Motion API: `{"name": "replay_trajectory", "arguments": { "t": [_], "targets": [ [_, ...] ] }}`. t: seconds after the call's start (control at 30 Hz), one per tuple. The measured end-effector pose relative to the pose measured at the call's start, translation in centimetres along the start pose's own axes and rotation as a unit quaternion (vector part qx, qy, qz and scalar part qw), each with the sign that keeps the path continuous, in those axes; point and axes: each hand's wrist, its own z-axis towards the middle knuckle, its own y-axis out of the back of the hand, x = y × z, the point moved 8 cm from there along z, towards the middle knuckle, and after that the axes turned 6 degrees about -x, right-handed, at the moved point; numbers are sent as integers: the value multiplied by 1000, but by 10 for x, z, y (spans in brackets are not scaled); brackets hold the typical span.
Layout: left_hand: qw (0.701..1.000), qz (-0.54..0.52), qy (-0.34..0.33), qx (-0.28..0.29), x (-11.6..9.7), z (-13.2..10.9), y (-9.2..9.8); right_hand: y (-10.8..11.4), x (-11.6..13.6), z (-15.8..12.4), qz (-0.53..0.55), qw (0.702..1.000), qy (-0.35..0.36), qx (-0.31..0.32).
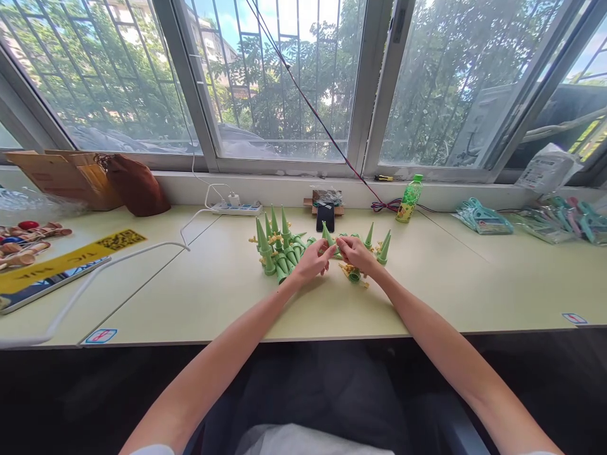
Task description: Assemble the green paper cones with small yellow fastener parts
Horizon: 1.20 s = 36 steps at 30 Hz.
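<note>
Both hands meet over the middle of the table. My left hand (313,260) is closed around a green plastic watering spike (327,234), whose pointed end rises above the fingers. My right hand (356,254) is pinched against the same spike from the right; any small part between its fingertips is hidden. To the left stand several upright green spikes (266,254) with small yellow valves, and more lie on their sides (286,260). Below my right hand lies a green spike (353,275) with yellow valves around it. Beyond it other spikes (385,248) stand upright.
Behind the spikes lie a dark phone (325,217) and a small cardboard box (327,197). A green-capped bottle (410,199) stands back right, near bagged plastic goods (482,217). A white cable (118,256), power strip (237,208) and brown pouch (135,185) are on the left.
</note>
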Motion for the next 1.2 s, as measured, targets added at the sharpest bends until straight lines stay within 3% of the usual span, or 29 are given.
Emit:
{"name": "replay_trajectory", "arguments": {
  "t": [0.23, 0.5, 0.63, 0.73, 0.87, 1.0, 1.2],
  "targets": [
    [963, 186, -169, -93, -17, -3, 8, -5, 1, -2, 81, 995, -63, 20],
    [923, 286, -222, -127, -32, -10, 10, -10, 1, -3, 141, 985, -93, 28],
    [938, 244, -182, -164, -29, -7, 13, -11, 0, 0, 144, 987, -74, 10],
    [964, 157, -113, -181, -22, -3, 15, -8, -2, 2, 122, 991, -53, -13],
    [991, -34, 33, -124, -3, 1, 8, 1, -3, 4, 99, 993, -26, -51],
    [962, -227, 143, -54, 6, 0, -6, 5, -2, 5, 74, 995, -10, -59],
    [926, -337, 168, -12, 1, 0, -13, 7, -3, 6, 34, 997, 20, -72]
  ]
}}
